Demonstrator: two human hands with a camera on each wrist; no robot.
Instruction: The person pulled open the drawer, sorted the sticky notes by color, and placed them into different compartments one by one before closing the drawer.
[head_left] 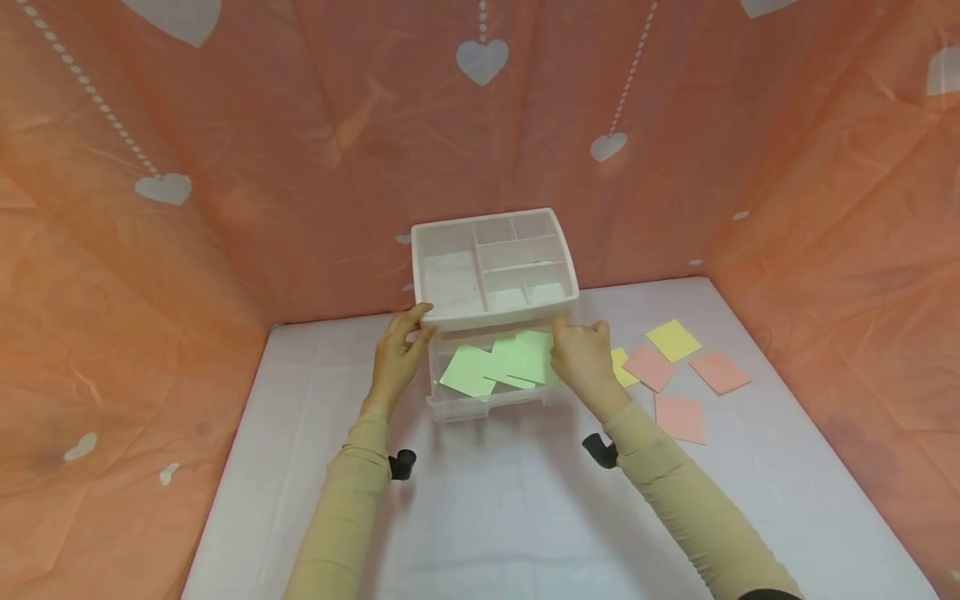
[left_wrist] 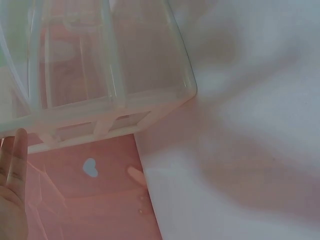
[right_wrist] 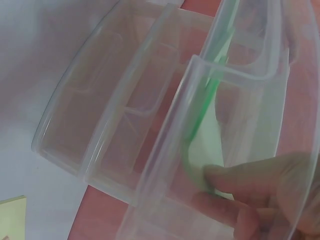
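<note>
White tabletop (head_left: 480, 533), roomy in front, is edged by orange fabric (head_left: 360, 125). At least three green paper squares (head_left: 468, 371) are held in translucent plastic drawer (head_left: 459, 409), one pinched by right hand (head_left: 583, 357); white plastic organizer (head_left: 495, 317) is touched by left hand (head_left: 396, 357), fingers straight.

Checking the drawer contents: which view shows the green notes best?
The head view: the green notes lie overlapping in the pulled-out drawer, broad faces visible. The right wrist view shows them nearly edge-on, the right hand pinching one; the left wrist view, only a blurred green patch top left.
</note>
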